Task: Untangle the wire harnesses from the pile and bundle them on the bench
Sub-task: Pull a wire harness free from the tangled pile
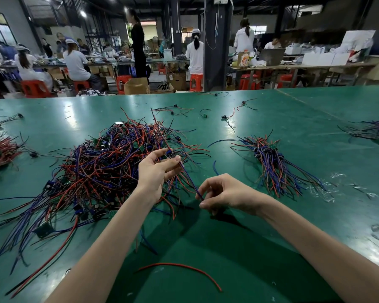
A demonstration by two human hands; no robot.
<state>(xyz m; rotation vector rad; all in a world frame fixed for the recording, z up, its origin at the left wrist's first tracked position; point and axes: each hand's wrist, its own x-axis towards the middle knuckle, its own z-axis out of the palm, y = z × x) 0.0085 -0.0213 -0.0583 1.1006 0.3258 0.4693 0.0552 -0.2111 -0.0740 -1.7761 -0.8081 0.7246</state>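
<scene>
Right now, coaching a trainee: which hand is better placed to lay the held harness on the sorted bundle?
Probably the right hand: it pinches the harness, nearer the bundle; the left hand grips it over the pile.

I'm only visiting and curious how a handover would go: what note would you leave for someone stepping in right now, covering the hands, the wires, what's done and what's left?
Left hand: pinches one harness near its connector end, over the pile.
Right hand: pinches the same harness at its lower wire end.
Done: a gathered bundle lies on the bench, to the right.
Left: most harnesses sit tangled in the pile; stray harnesses lie farther back, and a loose red wire in front.
</scene>
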